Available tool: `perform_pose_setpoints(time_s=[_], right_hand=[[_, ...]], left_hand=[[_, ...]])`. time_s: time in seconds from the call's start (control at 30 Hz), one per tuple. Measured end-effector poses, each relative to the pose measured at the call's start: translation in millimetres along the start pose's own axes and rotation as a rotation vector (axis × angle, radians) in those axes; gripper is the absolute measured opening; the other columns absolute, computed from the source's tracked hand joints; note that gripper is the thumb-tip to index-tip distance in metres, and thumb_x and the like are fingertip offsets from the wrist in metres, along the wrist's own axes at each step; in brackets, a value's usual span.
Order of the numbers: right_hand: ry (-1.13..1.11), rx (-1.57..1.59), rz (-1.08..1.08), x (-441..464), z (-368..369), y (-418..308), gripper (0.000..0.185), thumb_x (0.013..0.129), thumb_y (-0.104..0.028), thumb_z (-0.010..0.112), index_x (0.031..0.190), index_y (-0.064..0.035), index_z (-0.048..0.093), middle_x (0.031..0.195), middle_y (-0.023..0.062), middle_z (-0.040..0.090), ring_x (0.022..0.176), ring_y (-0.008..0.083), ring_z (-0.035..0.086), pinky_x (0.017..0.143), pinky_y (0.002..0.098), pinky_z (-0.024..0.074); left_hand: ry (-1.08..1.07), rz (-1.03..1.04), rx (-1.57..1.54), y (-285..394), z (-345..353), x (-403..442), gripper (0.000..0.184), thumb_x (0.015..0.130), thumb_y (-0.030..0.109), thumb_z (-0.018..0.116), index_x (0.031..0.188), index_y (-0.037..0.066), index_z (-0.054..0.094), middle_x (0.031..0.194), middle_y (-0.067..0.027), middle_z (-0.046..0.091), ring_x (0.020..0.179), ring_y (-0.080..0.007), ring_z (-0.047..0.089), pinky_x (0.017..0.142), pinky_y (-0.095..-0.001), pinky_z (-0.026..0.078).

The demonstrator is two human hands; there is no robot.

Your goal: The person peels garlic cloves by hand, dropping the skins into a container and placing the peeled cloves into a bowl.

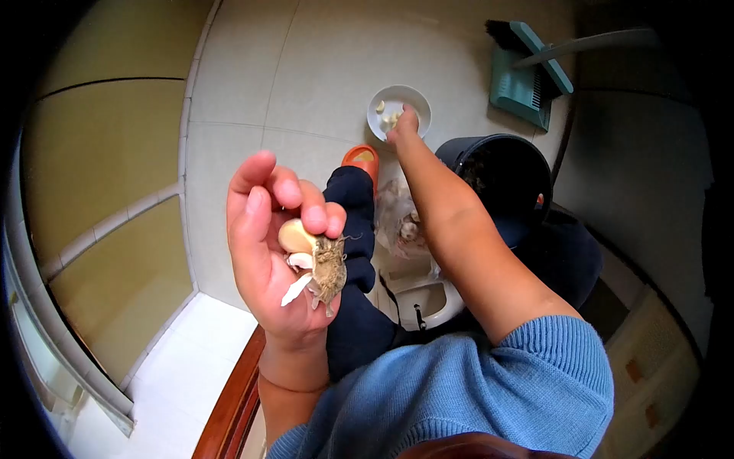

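Left hand cradles garlic (right hand at bowl)

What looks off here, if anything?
Nothing clearly stands out. The garlic in the left hand is broken open with skin sticking out, but that fits with the loose cloves in the bowl. No spill shows on the visible floor.

garlic: cream, brown | bowl: white | sleeve: ribbed blue
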State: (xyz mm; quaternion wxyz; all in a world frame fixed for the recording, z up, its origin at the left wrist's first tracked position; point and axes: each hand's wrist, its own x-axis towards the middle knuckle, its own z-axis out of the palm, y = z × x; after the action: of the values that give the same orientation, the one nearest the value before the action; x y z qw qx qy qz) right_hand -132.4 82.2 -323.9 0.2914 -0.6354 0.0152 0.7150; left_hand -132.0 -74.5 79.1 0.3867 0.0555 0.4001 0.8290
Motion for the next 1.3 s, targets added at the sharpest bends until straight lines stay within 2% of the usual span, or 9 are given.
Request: perform_pose_setpoints(time_s=[0.1,0.2,0.33,0.53,0.7,0.8,0.9,1.07,1.3], right_hand=[[-0.005,0.087,-0.019,-14,-6,-6,0.042,0.084,-0.023,0.051,0.118,0.0015,0.049,0.117,0.0167,0.053,0.103,0.0325,0.055,0.081,0.0455,0.0468],[-0.016,-0.197,-0.17,-47,-11,-25,0.033,0.083,-0.019,0.05,0.11,0.0007,0.054,0.105,0.0143,0.058,0.088,0.0297,0.06,0.068,0.0407,0.0503],[-0.426,-0.261,-0.407,-113,-8,-84,0.025,0.084,-0.013,0.049,0.104,0.0009,0.056,0.087,0.0098,0.06,0.07,0.0163,0.059,0.051,0.0267,0.0432],[-0.702,-0.467,-0.707,-252,-38,-190,0.024,0.085,-0.011,0.049,0.104,0.001,0.057,0.088,0.0108,0.061,0.072,0.0172,0.06,0.061,0.0265,0.0476],[-0.962,-0.743,-0.615,-355,-136,-217,0.024,0.087,-0.013,0.051,0.106,0.0003,0.059,0.097,0.0093,0.062,0.078,0.0138,0.059,0.069,0.0256,0.0485],[-0.931,-0.661,-0.595,-370,-193,-222,0.024,0.09,-0.017,0.052,0.106,0.0001,0.058,0.092,0.0069,0.061,0.078,0.0108,0.059,0.066,0.0221,0.0483],[-0.939,-0.467,-0.486,-357,-232,-223,0.025,0.092,-0.017,0.051,0.11,-0.0002,0.056,0.093,0.0073,0.061,0.076,0.0109,0.059,0.067,0.0233,0.0498],[-0.992,-0.556,-0.537,-342,-259,-219,0.03,0.088,-0.016,0.059,0.112,0.0002,0.052,0.09,0.005,0.06,0.071,0.0098,0.058,0.056,0.0188,0.0486],[-0.988,-0.437,-0.475,-338,-270,-231,0.022,0.09,-0.017,0.055,0.107,-0.0026,0.055,0.091,0.0052,0.061,0.067,0.009,0.058,0.056,0.0201,0.048]], left_hand=[[0.01,-0.006,-0.008,0,0,1,0.026,0.095,0.016,0.038,0.114,0.003,0.05,0.087,-0.005,0.047,0.069,-0.0136,0.044,0.064,-0.0276,0.042],[-0.004,0.023,0.005,-3,-2,2,0.025,0.094,0.016,0.04,0.112,0.001,0.049,0.085,-0.0049,0.05,0.07,-0.0138,0.049,0.065,-0.0293,0.045],[0.016,0.061,0.05,-14,3,7,0.019,0.09,0.012,0.046,0.104,0.0,0.051,0.08,-0.006,0.055,0.07,-0.0158,0.055,0.065,-0.0317,0.049],[-0.089,0.016,0.07,-58,33,-1,0.015,0.086,0.007,0.048,0.1,0.001,0.052,0.076,-0.0068,0.055,0.067,-0.0182,0.056,0.062,-0.0342,0.051],[-0.227,-0.044,0.101,-107,60,-27,0.017,0.09,0.013,0.049,0.102,0.001,0.052,0.075,-0.0061,0.055,0.066,-0.0165,0.056,0.061,-0.031,0.051],[-0.285,-0.065,0.174,-130,76,-50,0.031,0.096,0.029,0.043,0.107,0.001,0.05,0.081,-0.005,0.054,0.066,-0.0141,0.056,0.06,-0.0274,0.05],[-0.314,0.035,0.235,-156,84,-63,0.034,0.097,0.032,0.039,0.107,0.002,0.051,0.083,-0.0055,0.053,0.068,-0.0144,0.056,0.061,-0.0278,0.049],[-0.405,-0.015,0.355,-178,95,-81,0.042,0.097,0.038,0.033,0.113,0.003,0.05,0.087,-0.0057,0.054,0.075,-0.0123,0.054,0.067,-0.0254,0.047],[-0.605,-0.198,0.451,-190,81,-99,0.044,0.098,0.036,0.032,0.121,0.001,0.044,0.106,-0.0129,0.055,0.093,-0.0186,0.055,0.082,-0.029,0.046]])
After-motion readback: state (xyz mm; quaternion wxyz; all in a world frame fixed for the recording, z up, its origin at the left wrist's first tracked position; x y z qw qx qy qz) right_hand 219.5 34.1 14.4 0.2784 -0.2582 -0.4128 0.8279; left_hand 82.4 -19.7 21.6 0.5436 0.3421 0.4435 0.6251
